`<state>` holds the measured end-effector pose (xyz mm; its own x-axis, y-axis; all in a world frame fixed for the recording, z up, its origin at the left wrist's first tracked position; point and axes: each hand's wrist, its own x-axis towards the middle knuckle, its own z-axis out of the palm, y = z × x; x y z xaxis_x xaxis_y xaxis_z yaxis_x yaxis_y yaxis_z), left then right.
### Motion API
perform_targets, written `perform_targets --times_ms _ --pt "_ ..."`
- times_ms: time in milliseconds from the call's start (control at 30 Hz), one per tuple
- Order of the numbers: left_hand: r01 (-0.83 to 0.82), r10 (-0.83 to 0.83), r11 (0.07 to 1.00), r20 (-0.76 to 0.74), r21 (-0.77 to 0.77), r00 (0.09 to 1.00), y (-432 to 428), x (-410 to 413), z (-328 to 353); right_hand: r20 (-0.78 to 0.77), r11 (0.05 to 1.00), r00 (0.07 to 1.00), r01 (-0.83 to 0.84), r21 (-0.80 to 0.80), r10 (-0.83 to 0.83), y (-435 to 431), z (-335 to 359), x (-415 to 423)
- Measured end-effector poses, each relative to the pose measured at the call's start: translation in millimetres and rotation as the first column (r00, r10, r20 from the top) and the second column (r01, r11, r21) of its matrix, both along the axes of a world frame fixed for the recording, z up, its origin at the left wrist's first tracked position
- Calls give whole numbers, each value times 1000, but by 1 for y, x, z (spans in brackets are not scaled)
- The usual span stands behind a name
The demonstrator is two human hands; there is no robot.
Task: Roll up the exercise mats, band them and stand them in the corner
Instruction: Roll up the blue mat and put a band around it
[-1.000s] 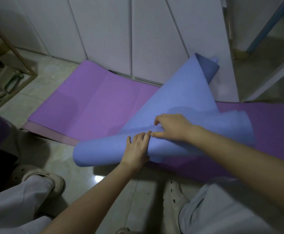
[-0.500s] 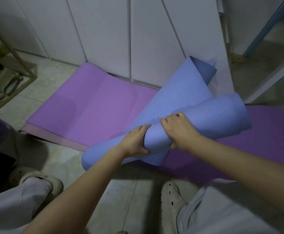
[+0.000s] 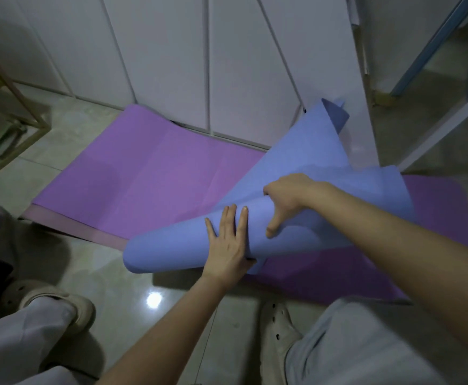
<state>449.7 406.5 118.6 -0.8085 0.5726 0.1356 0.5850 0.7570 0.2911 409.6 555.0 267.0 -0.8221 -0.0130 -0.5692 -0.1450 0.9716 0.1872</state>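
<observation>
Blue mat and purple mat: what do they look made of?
The blue mat is likely thin flexible foam or rubbery sheet, matte; it curls into a smooth loose roll with no sharp creases. The purple mat is probably similar matte foam; it lies flat with faint fold lines, and a paler layer shows along its near edge.

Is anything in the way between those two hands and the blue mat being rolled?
Nothing visible does. The left hand lies flat on the rolled blue mat, and the right hand curls over its top, thumb on the near side. The purple mat lies spread underneath.
</observation>
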Motion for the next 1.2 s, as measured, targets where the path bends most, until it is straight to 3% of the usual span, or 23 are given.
perform_targets --times_ms 100,233,400,500,600,733,833,900,1033,1133,1200 --pt "-8 6 996 20 86 1000 3 -8 0 72 998 996 52 -23 -50 7 4 1" --pt "17 -26 997 131 70 991 4 -14 4 96 997 993 75 3 -75 6 0 7" --pt "62 -83 994 258 87 963 -1 -41 7 -198 983 965 -157 97 173 -11 -11 25" --pt "86 -158 971 331 222 930 -4 -68 15 -247 907 905 -253 338 345 -17 -18 41" --pt "127 -211 960 347 250 914 -7 -88 35 -280 835 865 -244 493 417 -10 -17 49" --pt "120 -224 958 414 262 883 -6 -91 45 -356 842 858 -149 519 371 -3 -13 42" --pt "82 -198 961 453 264 869 -7 -80 43 -398 859 816 -215 464 419 -4 -4 34" --pt "25 -128 968 405 251 905 -5 -67 44 -363 858 821 -265 441 440 -6 4 31" --pt "-38 19 913 51 406 999 11 -48 52 -400 826 750 -339 451 526 -13 23 18" --pt "-100 73 850 73 517 995 13 -55 61 -360 797 734 -406 447 576 -22 37 9" --pt "-123 48 808 145 576 988 6 -59 63 -436 779 651 -455 431 622 -23 42 10"
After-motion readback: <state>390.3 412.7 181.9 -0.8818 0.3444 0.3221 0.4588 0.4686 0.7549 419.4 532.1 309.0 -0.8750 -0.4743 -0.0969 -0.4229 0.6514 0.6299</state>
